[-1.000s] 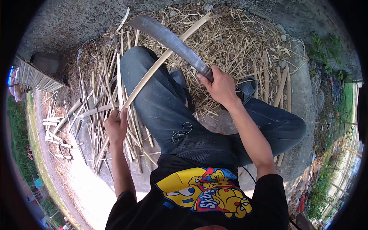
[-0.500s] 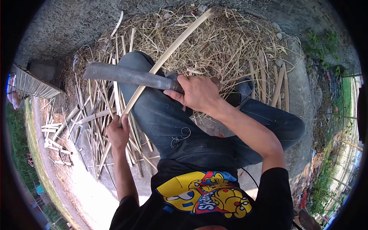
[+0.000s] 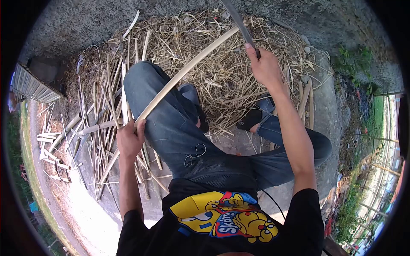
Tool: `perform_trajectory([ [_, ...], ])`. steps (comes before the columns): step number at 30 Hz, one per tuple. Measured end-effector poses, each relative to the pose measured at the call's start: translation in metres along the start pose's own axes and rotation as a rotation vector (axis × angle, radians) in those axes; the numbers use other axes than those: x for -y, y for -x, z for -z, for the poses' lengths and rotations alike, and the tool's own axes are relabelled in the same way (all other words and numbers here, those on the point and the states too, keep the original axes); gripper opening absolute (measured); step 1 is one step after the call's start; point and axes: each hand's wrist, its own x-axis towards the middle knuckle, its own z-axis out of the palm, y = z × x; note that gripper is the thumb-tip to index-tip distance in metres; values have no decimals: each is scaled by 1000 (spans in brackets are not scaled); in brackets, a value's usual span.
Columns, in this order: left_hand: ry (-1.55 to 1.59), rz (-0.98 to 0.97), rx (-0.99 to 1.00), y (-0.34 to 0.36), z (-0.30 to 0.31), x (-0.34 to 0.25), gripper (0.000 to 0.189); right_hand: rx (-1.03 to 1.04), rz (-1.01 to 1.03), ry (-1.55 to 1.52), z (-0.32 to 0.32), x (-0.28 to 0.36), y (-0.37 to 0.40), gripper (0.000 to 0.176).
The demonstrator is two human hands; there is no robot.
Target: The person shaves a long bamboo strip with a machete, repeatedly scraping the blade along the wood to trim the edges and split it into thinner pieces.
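A long pale bamboo strip (image 3: 181, 76) slants across my bent knee, its far end over the heap of shavings. My left hand (image 3: 130, 141) grips it near the thigh, and its lower part runs on behind the hand toward the ground. My right hand (image 3: 267, 68) is closed around the handle of a machete (image 3: 240, 24), held out at the upper right. The blade points up and away, close by the strip's far tip, and its end runs out of the top of the view.
Dry bamboo shavings (image 3: 213, 72) cover the ground ahead, up to a rough grey wall (image 3: 171, 10). More split bamboo strips (image 3: 100, 141) lie in a loose pile at the left. Several bamboo pieces (image 3: 304, 100) rest at the right beside my leg.
The machete has swung from lying across the strip above my knee to the far upper right, its blade now pointing away. The left hand still grips the strip in nearly the same place.
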Motion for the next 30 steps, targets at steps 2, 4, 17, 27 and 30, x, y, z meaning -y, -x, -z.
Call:
perform_trajectory([
  [2,25,20,-1,3,0,1,49,125,-212,-301,-7,-4,0,67],
  [4,-21,8,-15,2,3,-4,48,327,-487,-797,-7,2,2,63],
  [17,-67,-74,9,-7,9,-16,44,260,395,170,-53,55,87,63],
  [27,150,-13,-50,36,-6,79,32,-522,-612,-482,102,-157,-91,66],
  [30,133,51,20,39,1,72,34,-480,-522,-497,135,-146,-52,63],
])
